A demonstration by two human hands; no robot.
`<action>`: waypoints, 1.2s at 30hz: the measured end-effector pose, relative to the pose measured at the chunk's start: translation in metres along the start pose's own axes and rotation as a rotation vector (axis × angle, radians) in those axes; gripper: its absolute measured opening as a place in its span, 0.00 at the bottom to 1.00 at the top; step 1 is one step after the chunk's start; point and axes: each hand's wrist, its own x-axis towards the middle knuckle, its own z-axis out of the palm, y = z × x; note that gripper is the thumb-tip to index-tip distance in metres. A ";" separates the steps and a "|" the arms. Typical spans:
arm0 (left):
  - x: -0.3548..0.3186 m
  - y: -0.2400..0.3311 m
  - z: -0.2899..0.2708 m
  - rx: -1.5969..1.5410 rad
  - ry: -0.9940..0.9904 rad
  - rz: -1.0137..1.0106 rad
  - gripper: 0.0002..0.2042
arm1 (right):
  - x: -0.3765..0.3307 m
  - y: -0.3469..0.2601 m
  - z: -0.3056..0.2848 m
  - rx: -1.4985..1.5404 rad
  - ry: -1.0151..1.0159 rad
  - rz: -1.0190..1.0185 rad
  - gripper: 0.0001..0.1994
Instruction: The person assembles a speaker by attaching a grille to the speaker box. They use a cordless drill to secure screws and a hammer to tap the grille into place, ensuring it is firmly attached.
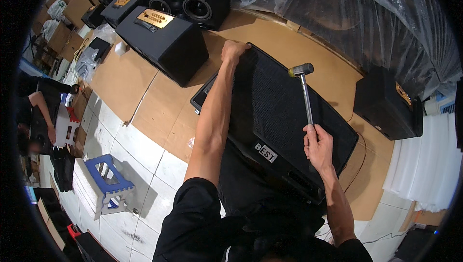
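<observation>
A large black loudspeaker [231,117] lies in front of me with its mesh grille [289,100] facing up. A small light label [265,153] sits on its near side. My left hand [232,51] reaches to the far left corner of the speaker, fingers curled closed over the grille's edge; the fingertips are partly hidden. My right hand [318,148] is wrapped round the metal handle of a mallet [302,70]. The mallet's head, with a yellowish face at one end and a dark one at the other, is above the right part of the grille.
Cardboard sheets [130,86] cover the tiled floor around the speaker. More black speakers [164,45] with gold panels stand at the far left, another [386,103] at right. A blue and white folding stool [108,182] is at left. Plastic sheeting [337,16] hangs behind. A co-worker's arm [43,112] shows at far left.
</observation>
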 end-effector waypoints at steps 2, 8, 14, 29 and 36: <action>-0.031 0.033 0.015 0.017 -0.024 -0.072 0.27 | -0.001 0.005 -0.006 -0.025 0.042 0.046 0.15; -0.064 0.054 -0.002 0.033 0.083 -0.079 0.22 | 0.012 0.005 0.004 -0.021 0.018 0.029 0.15; -0.058 0.047 -0.003 0.092 0.058 -0.031 0.25 | 0.106 -0.005 0.033 -0.322 0.059 -0.217 0.21; -0.070 0.053 -0.001 0.110 0.076 -0.025 0.21 | 0.165 -0.018 0.075 -0.600 0.010 -0.212 0.24; -0.077 0.056 0.000 0.119 0.117 0.002 0.19 | 0.164 -0.016 0.077 -0.607 0.000 -0.221 0.24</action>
